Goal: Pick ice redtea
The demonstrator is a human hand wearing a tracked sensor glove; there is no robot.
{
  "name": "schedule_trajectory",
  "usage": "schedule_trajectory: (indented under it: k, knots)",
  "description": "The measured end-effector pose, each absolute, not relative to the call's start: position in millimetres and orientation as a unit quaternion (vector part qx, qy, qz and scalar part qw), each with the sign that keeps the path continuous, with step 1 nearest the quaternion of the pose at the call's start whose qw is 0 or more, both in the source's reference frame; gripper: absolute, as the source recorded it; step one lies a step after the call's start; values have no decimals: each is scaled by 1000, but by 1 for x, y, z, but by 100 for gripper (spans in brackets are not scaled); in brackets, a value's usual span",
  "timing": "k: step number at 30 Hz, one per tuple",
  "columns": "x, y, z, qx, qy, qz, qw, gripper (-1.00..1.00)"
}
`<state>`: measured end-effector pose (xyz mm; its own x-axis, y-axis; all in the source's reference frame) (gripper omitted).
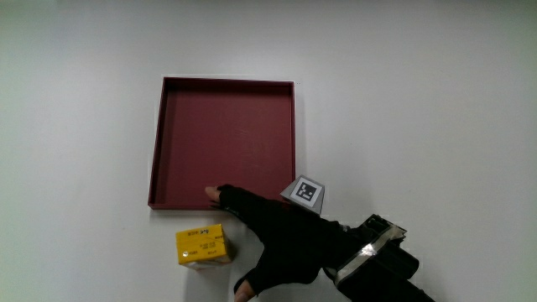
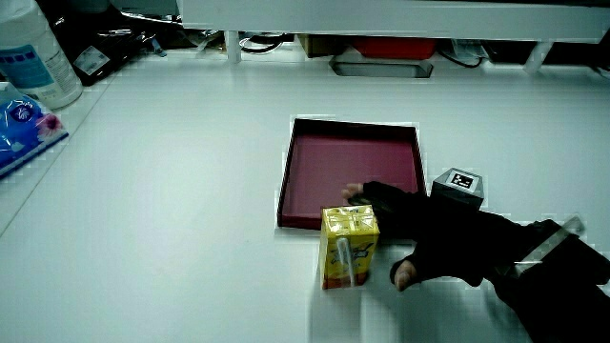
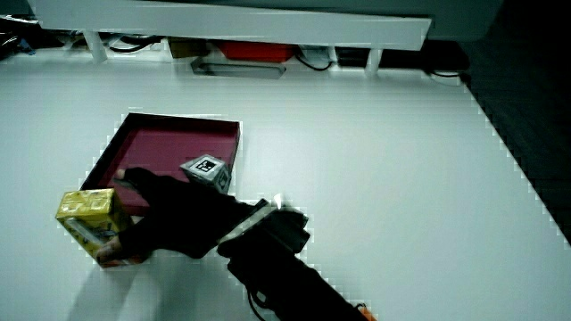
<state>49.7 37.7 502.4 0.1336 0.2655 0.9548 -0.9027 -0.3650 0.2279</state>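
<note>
The ice red tea is a small yellow carton (image 1: 201,245) standing upright on the white table, just outside the dark red tray (image 1: 226,81), at the tray's corner nearest the person. It also shows in both side views (image 2: 349,248) (image 3: 89,214). The gloved hand (image 1: 277,239) is beside the carton with its fingers spread wide. One finger reaches over the tray's near rim and the thumb points toward the person. A small gap separates the hand from the carton in the main view. The patterned cube (image 1: 303,191) sits on the hand's back.
The tray (image 2: 353,124) holds nothing. At the table's edge in a side view stand a clear plastic bottle (image 2: 33,52) and a blue packet (image 2: 19,124). A low white partition (image 3: 223,18) with cables and boxes under it closes the table's farthest edge.
</note>
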Motion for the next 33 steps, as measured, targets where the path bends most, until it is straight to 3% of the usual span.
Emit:
schedule_trajectory:
  k: [11,25,33]
  knots:
    - [42,42,507,568,-284,611,471,0]
    - [50,44,511,567,-251,684,384,42]
    - [50,47,511,570,-247,692,368,67]
